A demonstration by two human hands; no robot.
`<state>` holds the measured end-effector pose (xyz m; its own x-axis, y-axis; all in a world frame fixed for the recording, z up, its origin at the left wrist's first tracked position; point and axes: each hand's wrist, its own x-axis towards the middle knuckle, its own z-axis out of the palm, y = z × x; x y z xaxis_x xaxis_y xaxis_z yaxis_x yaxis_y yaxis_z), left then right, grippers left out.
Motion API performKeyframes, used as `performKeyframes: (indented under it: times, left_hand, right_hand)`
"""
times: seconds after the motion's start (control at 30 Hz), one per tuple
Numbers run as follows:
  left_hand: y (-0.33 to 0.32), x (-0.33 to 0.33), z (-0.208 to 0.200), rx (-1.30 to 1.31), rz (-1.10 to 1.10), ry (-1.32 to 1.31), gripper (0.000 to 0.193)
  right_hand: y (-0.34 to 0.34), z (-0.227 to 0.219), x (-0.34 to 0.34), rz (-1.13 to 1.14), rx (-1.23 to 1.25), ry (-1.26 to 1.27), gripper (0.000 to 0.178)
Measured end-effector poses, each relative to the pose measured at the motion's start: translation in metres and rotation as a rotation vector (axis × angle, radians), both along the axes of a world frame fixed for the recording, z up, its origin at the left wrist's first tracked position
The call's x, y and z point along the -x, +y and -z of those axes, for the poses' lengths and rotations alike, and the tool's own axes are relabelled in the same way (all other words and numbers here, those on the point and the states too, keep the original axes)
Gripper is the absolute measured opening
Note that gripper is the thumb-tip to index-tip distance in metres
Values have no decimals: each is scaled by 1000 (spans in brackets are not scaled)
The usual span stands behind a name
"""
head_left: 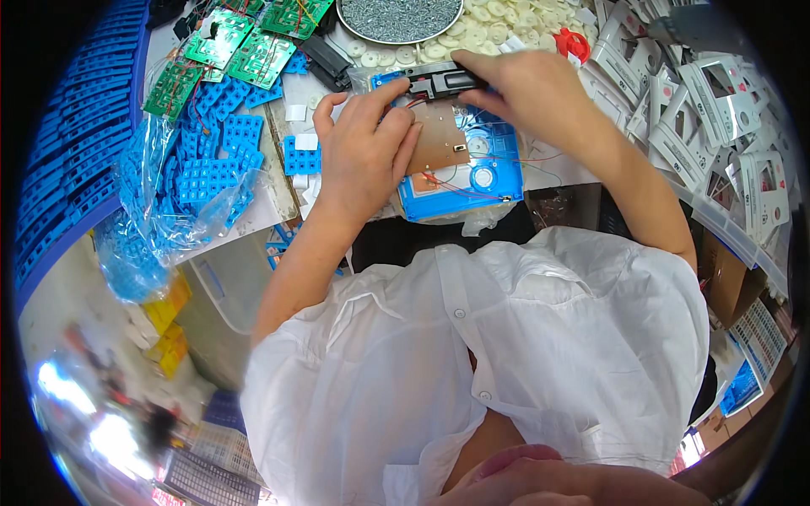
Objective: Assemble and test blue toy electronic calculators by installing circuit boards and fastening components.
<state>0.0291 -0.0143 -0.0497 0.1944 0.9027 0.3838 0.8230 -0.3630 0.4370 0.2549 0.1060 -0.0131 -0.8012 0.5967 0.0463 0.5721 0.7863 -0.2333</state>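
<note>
A blue plastic housing lies on the table in front of me, with a round disc and thin red wires inside. Over its left part sits a brown circuit board. My left hand grips the board's left edge, thumb along it, and one fingertip reaches the end of a black plastic part. My right hand pinches that black plastic part with a silvery metal piece by its right end, above the housing's far edge. The left hand's fingertips are partly hidden.
Green circuit boards and blue keypads, some in clear plastic, lie at left. A black part rests behind my left hand. Beyond are a round tray of screws and cream discs. White panels pile up at right.
</note>
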Motion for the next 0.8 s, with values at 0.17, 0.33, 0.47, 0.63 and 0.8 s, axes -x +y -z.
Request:
performKeyframes:
  times: [0.17, 0.33, 0.47, 0.63, 0.8]
  left_hand:
    - [0, -5, -2, -34, -10, 58, 15]
    - [2, 2, -9, -4, -16, -1, 10]
    - [12, 2, -17, -66, -42, -190, 6]
    - [34, -12, -19, -85, -11, -233, 6]
    - [46, -20, -21, -159, -10, -262, 6]
  right_hand:
    - [-13, 8, -6, 46, -47, 63, 42]
    - [-4, -26, -14, 67, 178, 121, 45]
    - [-12, -58, -28, 176, -264, 1128, 36]
    - [26, -93, 6, 150, -64, 1245, 37]
    - [31, -125, 28, 115, 559, 1187, 61]
